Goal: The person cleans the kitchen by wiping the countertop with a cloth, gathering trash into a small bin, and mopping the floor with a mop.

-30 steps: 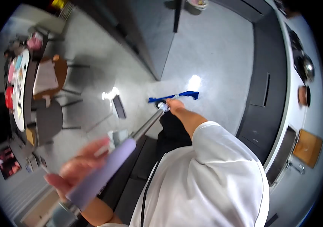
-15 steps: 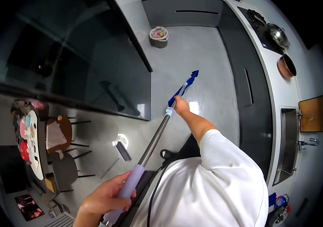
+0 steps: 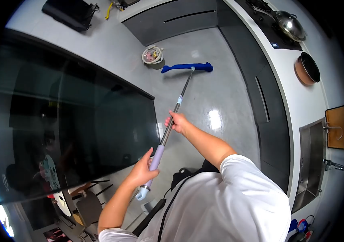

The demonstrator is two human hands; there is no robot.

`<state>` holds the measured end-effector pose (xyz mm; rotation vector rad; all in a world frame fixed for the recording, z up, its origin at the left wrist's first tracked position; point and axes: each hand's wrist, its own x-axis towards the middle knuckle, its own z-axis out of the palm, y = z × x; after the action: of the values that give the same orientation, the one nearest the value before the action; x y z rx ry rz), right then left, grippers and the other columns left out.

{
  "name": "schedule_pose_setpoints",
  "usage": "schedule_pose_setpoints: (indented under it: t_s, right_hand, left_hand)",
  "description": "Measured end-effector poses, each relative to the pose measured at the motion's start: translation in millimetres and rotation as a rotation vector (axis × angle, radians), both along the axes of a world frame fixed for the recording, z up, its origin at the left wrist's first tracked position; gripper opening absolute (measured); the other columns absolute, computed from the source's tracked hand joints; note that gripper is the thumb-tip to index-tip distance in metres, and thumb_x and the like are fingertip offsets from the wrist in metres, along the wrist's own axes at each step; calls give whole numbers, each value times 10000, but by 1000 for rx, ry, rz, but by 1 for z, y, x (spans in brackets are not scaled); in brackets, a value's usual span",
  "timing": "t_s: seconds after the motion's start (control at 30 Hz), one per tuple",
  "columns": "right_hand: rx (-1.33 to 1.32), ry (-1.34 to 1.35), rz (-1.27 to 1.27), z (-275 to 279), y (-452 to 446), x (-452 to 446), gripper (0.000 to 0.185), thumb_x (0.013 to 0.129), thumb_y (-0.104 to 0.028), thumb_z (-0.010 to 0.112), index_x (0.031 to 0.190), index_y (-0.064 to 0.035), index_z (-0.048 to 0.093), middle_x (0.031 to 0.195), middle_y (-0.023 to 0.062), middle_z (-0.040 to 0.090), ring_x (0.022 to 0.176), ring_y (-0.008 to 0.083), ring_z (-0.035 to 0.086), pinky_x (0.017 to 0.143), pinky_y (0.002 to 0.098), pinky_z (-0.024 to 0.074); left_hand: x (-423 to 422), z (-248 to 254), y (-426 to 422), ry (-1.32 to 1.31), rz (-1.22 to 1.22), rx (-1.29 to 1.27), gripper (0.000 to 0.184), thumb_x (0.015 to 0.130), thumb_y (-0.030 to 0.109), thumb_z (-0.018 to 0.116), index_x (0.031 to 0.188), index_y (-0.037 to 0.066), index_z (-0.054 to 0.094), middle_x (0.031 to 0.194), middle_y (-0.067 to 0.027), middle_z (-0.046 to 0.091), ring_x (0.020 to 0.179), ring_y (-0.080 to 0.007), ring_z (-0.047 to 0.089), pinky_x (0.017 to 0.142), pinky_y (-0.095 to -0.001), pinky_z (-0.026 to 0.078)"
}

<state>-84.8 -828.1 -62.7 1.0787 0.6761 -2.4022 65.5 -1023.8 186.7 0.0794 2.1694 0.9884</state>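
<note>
A mop with a flat blue head (image 3: pixel 188 67) reaches out over the grey floor, its metal pole (image 3: pixel 185 86) slanting down toward me. Lower on the pole is a lilac grip (image 3: pixel 156 158) with a pale blue end cap. My left hand (image 3: pixel 143 169) is wrapped round the lilac grip, thumb along it. Further up, my right hand (image 3: pixel 176 122) closes round the metal pole, below a light blue collar. The mop head lies crosswise near a waste bin.
The waste bin (image 3: pixel 152 55) stands beyond the mop head's left end. A dark glass panel (image 3: pixel 79 121) fills the left. Grey cabinets (image 3: pixel 256 80) line the right, under a counter with a lidded pan (image 3: pixel 290 25), a pot (image 3: pixel 307 68) and a sink (image 3: pixel 310 165). Chairs (image 3: pixel 89 207) stand lower left.
The mop head has moved forward and turned crosswise, near the bin. My left hand is further up and right in view with the grip. The view has turned toward the cabinets.
</note>
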Motion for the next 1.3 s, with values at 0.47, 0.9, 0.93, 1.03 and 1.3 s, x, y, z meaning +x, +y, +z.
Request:
schedule_pose_setpoints:
  t_s: [0.47, 0.9, 0.93, 1.03, 1.3]
  right_hand:
    - [103, -317, 200, -164, 4, -68, 137, 971, -9, 432, 1095, 17, 486, 782, 133, 508, 631, 306, 582, 595, 538, 595]
    - [295, -59, 152, -55, 143, -385, 134, 981, -64, 483, 928, 46, 536, 746, 150, 571, 592, 313, 610, 521, 458, 544]
    - [300, -41, 107, -53, 159, -412, 118, 959, -23, 459, 916, 62, 529, 729, 169, 561, 579, 318, 605, 492, 459, 518]
    - [358, -2, 61, -64, 216, -496, 138, 980, -69, 494, 935, 56, 531, 741, 151, 563, 579, 297, 595, 495, 441, 524]
    - [726, 34, 33, -121, 396, -693, 182, 968, -78, 522, 1135, -9, 501, 739, 109, 532, 562, 210, 538, 484, 392, 492]
  left_hand:
    - [-106, -64, 36, -418, 173, -25, 476, 922, 113, 687, 1370, 7, 567, 785, -47, 625, 623, -123, 611, 570, -298, 503]
    - [-382, -45, 122, -297, 196, 182, 447, 932, 94, 658, 1356, 0, 552, 792, -29, 588, 623, -106, 592, 572, -279, 508]
    - [-407, -48, 139, -292, 187, 200, 442, 938, 92, 647, 1360, -1, 552, 803, -29, 587, 619, -105, 587, 561, -278, 503]
    - [-486, -64, 200, -282, 163, 263, 426, 959, 86, 616, 1370, -6, 552, 835, -29, 585, 606, -103, 574, 527, -275, 488]
    - [-682, -138, 410, -409, 386, 450, 296, 1017, 267, 587, 1186, 24, 584, 821, -45, 566, 592, -143, 567, 521, -303, 485]
